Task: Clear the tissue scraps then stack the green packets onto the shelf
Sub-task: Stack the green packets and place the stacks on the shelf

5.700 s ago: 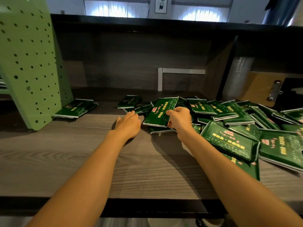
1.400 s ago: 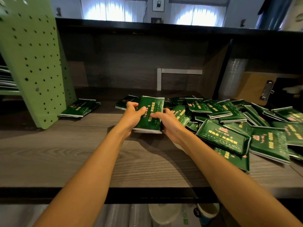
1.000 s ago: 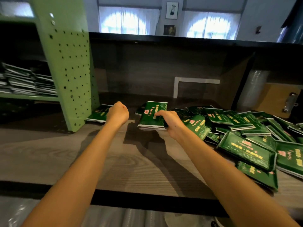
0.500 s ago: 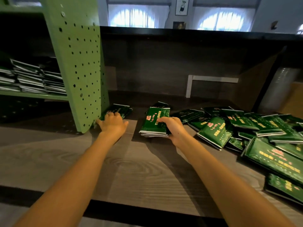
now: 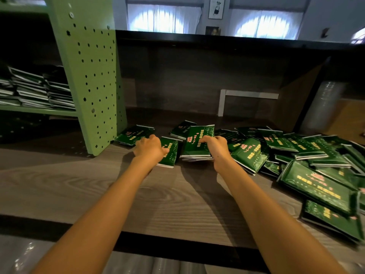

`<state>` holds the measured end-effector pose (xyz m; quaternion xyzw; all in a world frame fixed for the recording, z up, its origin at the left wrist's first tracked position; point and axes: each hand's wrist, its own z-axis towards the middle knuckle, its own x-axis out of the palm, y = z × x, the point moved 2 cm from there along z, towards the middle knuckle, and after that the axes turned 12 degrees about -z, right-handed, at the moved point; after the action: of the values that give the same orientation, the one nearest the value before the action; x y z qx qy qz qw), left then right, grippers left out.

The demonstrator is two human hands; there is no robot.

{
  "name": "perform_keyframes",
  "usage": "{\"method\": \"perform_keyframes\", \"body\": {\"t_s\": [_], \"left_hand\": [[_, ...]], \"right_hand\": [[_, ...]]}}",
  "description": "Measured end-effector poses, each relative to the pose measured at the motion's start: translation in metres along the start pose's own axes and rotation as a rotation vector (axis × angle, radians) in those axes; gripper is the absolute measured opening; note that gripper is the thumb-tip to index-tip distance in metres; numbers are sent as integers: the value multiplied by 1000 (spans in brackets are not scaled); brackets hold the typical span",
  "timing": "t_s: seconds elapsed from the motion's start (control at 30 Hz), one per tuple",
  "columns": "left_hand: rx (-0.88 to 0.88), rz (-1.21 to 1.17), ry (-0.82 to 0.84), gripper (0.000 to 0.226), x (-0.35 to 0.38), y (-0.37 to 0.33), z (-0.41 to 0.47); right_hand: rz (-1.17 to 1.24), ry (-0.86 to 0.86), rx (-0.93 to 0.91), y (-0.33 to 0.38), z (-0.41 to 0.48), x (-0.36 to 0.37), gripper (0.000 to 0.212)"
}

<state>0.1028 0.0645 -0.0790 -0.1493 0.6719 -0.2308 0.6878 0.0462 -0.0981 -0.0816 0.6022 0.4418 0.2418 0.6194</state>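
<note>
Head view of a grey wood-grain tabletop (image 5: pixel 94 186) backed by a dark wooden wall panel (image 5: pixel 197 76). The right hand (image 5: pixel 216 149) grips a small stack of dark green foil packets with gold and pink print (image 5: pixel 197 142); its fingers are curled over the stack's right edge, and the stack sits tilted with its near end low over the tabletop. The left hand (image 5: pixel 150 149), seen from the back, has its fingers curled down over the left part of a single green packet (image 5: pixel 168 155), which lies just left of the stack, and appears to hold it. Behind the left hand, another green packet (image 5: pixel 131 135) rests on the tabletop against the foot of an upright light green perforated metal side panel (image 5: pixel 92 76). This panel belongs to a shelf unit whose green shelf board (image 5: pixel 39 111) carries neat piles of packets seen edge-on (image 5: pixel 33 89), to the left of and above the hands. A loose heap of the same green packets (image 5: pixel 308 155) spreads over the right side of the tabletop, overlapping at mixed angles from just beside the right hand to the frame's right edge. A white L-shaped bracket (image 5: pixel 246 94) stands against the wall panel behind the heap. Two bright curtained windows (image 5: pixel 162 20) and a small framed picture (image 5: pixel 216 7) appear above the panel.
</note>
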Motion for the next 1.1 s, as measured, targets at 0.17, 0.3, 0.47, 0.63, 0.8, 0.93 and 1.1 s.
{"method": "perform_keyframes", "body": {"t_s": [0.17,0.3,0.47,0.63,0.8,0.93,1.1], "left_hand": [[24,-282,47,80,-1,-4,2],[-126,-636,180,76,-4,-6,0],[-41,-968,-5,24,-6,-4,3],[-43,-1216,-193,27,-11,-1,10],[42,-1178,-59,15,10,-22,2],[12,-1076,-75,22,30,-27,3],[27,-1147,-14,11,22,-32,-2]], "right_hand": [[-23,-9,-11,1,2,-1,42],[-13,-24,2,-3,4,-1,43],[25,-31,-22,-4,9,-5,39],[54,-17,-32,-4,11,0,55],[135,113,12,-4,4,13,39],[222,219,12,-4,3,23,24],[95,250,-55,-4,2,27,32]]}}
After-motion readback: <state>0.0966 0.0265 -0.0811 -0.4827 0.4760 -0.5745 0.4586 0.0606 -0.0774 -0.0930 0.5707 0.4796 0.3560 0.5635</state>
